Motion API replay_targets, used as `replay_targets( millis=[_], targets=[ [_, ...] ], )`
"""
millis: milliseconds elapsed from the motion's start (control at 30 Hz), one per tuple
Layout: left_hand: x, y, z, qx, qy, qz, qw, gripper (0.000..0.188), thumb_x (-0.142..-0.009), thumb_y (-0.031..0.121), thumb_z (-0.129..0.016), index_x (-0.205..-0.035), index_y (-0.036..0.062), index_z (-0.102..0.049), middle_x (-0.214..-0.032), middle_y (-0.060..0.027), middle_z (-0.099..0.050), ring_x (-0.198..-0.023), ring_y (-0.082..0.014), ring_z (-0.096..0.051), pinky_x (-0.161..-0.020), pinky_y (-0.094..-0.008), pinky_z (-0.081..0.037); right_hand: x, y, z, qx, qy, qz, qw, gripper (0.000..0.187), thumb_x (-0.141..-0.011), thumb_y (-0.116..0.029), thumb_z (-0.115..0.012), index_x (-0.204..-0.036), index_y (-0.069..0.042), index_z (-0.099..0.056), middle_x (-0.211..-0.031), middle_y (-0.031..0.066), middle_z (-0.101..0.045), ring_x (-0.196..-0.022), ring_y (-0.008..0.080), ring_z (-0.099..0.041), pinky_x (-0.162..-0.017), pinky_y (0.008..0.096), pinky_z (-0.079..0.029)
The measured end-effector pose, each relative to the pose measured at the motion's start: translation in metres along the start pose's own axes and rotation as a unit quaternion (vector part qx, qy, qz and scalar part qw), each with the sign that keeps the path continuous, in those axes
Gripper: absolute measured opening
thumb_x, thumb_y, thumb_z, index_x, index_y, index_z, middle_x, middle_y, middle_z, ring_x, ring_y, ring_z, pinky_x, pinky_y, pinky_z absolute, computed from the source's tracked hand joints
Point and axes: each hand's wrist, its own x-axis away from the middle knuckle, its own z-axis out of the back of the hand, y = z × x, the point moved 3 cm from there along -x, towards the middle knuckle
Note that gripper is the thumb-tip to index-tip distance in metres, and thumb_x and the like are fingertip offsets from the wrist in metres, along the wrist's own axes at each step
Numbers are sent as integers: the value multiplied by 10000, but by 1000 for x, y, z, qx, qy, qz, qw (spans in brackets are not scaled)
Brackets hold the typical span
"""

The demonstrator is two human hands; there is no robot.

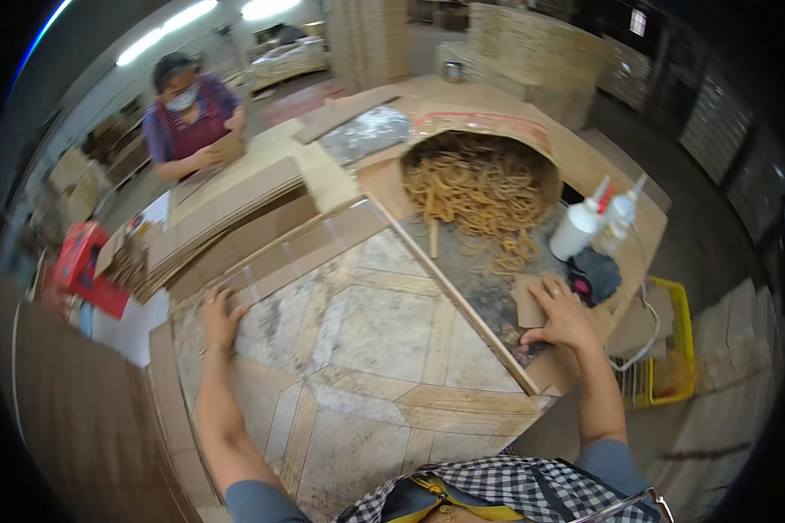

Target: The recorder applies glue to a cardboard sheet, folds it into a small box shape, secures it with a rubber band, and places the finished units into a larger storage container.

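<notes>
patterned surface [366, 322]: between hands
sack [488, 125]: beyond, spilling rubber bands [484, 192]
cardboard strip [318, 242]: along surface's far edge
left hand [221, 321]: at strip's left end, grip can't tell
right hand [565, 312]: fingers spread, loose, on cardboard piece [526, 301]

My right grip [569, 315] hides part of a cardboard piece [526, 302]; the lower edge cuts off my checked apron [508, 478]; the red box [89, 261] looks blurred.

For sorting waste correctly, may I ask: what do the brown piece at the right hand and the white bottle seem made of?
Brown piece: probably matte cardboard, judging by its flat, plain surface. White bottle: likely smooth plastic, judging by its rounded body and nozzle.
</notes>
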Motion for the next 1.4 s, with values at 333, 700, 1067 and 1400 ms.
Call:
replay_targets(
  millis=[333,700,1067,1400],
  targets=[
    [-4,32,-8,64,115,241,962,444,-869,446,-614,-817,6,-615,-721,-137,-654,-559,-337,-603,-530,-438,-460,-13,5,25,33,-62,9,997,854,-631,-550,-733,-1312,-90,-500,-1366,193,-450,-1219,343,-442,-973,438,-357],
    [15,-25,-48,815,204,314,442,359,-991,229,-409,-1262,-7,-435,-1287,-188,-502,-1191,-320,-496,-1001,-500,-426,21,-68,60,-36,326,240,914,216,-754,-170,-690,-928,-55,-635,-694,103,-623,-627,283,-619,-571,382,-475],
    [381,76,110,706,287,402,507,384,-975,221,-466,-1281,-7,-430,-1301,-130,-515,-1197,-280,-500,-1012,-473,-419,44,-182,31,-15,-132,400,907,180,-700,-55,-636,-875,-63,-597,-713,141,-599,-697,330,-598,-646,396,-460],
    [468,167,95,630,261,454,573,378,-950,283,-532,-1092,-64,-576,-929,-149,-676,-775,-205,-682,-640,-302,-594,72,-328,-14,-131,-53,627,766,171,-681,-11,-564,-844,-55,-544,-693,105,-599,-670,305,-606,-584,407,-466]
  ],
)
